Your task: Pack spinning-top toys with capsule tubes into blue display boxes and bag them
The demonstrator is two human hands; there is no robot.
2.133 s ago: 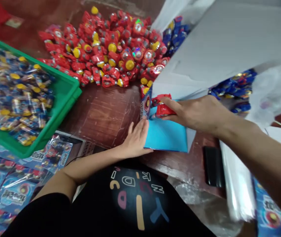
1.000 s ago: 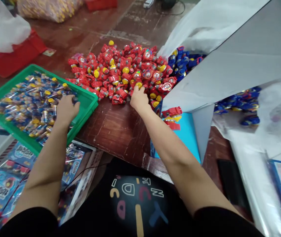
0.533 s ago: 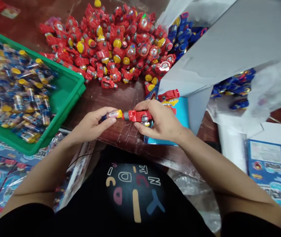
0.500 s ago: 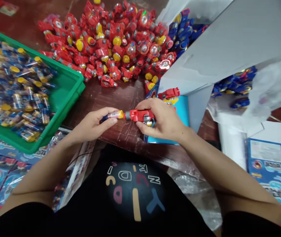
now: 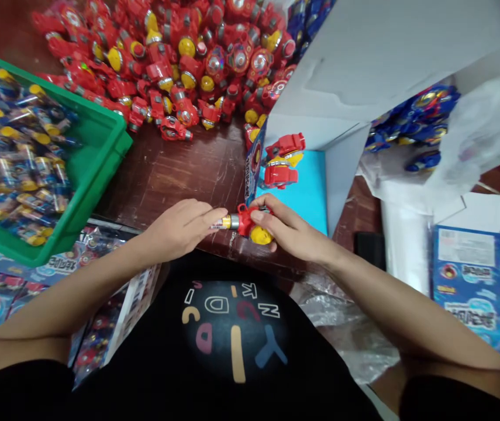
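Observation:
My left hand [image 5: 183, 228] is closed around a small yellow-ended tube [image 5: 222, 223], most of it hidden by the fingers. My right hand [image 5: 293, 229] grips a red toy [image 5: 244, 221] with a yellow round part facing down toward me. The tube's yellow end meets the grey end of the toy; whether it sits inside cannot be made out. Just beyond my right hand stands an open box with a light-blue inside [image 5: 313, 199]. Red and yellow toys [image 5: 281, 175] rest in that box.
A green tray [image 5: 120, 140] of yellow-capped tubes [image 5: 6, 169] stands at the left. Red toys [image 5: 159, 73] are heaped at the back. A tall pale carton panel [image 5: 355, 52] rises at the right, with blue toys [image 5: 429, 111] behind it. Printed blue cardboard [image 5: 473, 292] lies far right.
Both hands have come nearer my body, the right one turning the toy so its yellow part shows. The left hand now covers more of the tube. My view has shifted, showing more inside the box.

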